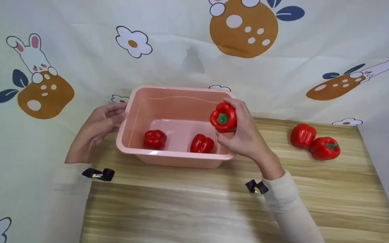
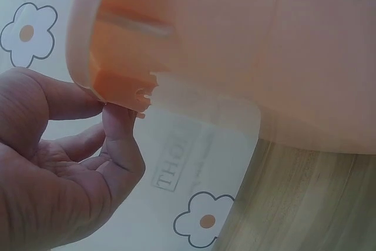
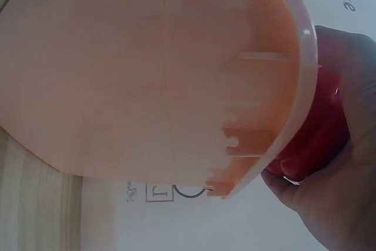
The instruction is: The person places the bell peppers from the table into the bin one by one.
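A pink plastic basin point(image 1: 181, 161) stands on the wooden table with two red bell peppers inside, one pepper point(image 1: 155, 139) at the left and another pepper point(image 1: 202, 143) nearer the right. My left hand point(image 1: 101, 123) is at the basin's left end. Its thumb and finger pinch the rim point(image 2: 82, 57) in the left wrist view. Over the basin's right end, my right hand point(image 1: 243, 131) grips a third red bell pepper point(image 1: 224, 118), green stem toward the head camera. From the right wrist, that pepper point(image 3: 317, 130) shows partly hidden behind the rim.
Two more red bell peppers, one pepper point(image 1: 303, 135) touching the other pepper point(image 1: 325, 148), lie on the table point(image 1: 181, 209) to the right. A pale cloth point(image 1: 167, 67) printed with rabbits and flowers hangs behind the basin and along the left side.
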Tool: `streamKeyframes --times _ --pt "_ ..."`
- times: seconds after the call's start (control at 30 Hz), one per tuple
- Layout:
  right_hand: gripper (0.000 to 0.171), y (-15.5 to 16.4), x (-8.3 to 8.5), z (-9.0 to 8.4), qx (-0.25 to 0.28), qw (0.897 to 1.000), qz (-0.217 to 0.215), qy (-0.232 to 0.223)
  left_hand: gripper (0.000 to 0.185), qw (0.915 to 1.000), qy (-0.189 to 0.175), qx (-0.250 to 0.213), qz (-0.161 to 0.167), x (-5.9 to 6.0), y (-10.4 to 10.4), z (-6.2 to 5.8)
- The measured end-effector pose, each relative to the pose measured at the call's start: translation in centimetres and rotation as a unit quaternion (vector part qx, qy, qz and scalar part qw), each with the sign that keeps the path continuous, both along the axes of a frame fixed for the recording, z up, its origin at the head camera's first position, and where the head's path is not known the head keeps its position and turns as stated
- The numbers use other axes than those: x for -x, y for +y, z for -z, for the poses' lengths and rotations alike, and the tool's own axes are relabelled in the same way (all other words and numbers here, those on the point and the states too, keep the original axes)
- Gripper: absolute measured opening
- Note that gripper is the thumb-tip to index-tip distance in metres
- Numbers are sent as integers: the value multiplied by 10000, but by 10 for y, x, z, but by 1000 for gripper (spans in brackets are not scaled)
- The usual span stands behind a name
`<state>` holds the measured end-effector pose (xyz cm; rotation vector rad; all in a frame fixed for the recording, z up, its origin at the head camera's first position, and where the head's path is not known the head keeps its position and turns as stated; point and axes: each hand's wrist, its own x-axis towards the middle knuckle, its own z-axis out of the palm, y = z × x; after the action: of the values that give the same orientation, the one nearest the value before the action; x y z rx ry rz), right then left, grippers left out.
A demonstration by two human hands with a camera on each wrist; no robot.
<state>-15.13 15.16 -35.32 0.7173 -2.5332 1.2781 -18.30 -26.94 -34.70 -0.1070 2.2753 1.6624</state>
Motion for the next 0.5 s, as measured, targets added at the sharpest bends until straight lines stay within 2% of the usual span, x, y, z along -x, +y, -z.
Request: streamKeyframes --times 0.17,0.5 --pt "95 -4 1 1 -345 9994 -47 20 62 10000 -34 66 17 -2 -2 2" --pt "94 -10 4 2 -949 9945 2 437 60 10000 -35 72 17 2 0 0"
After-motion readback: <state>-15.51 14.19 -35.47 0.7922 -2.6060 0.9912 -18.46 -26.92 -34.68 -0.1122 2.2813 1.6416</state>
